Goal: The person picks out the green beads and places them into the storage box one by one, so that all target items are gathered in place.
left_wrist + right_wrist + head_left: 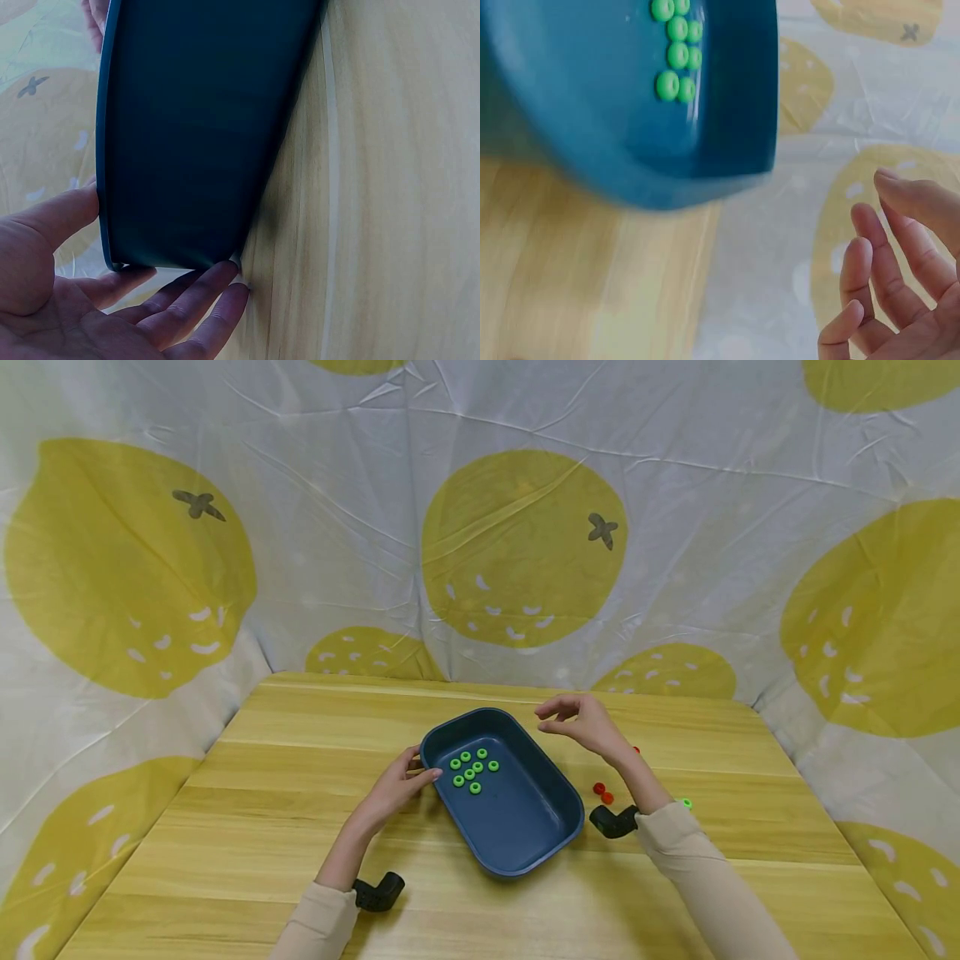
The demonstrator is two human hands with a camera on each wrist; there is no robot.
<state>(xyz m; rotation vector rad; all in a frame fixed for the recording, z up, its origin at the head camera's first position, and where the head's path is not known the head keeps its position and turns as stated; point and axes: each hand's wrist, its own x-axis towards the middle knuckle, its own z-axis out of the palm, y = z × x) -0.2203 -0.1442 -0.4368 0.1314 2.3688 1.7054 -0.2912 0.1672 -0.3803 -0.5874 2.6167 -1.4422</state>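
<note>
A deep blue rectangular tray (517,827) with rounded corners lies at an angle in mid-table. Several small green rings (477,767) are gathered toward its far left end, and the right wrist view shows the green rings (677,55) on its floor too. My left hand (393,789) holds the tray's left corner, thumb over the rim. In the left wrist view the fingers (187,311) of that hand lie against the outer wall (187,150). Past the tray's far right side, my right hand (581,722) hovers with fingers loosely curved and nothing between them.
Two red pieces (603,793) lie on the wooden table (300,793) to the right of the tray. Partly hidden by the right arm are another red piece (636,750) and a green ring (686,803). A lemon-print cloth (525,543) hangs behind the table.
</note>
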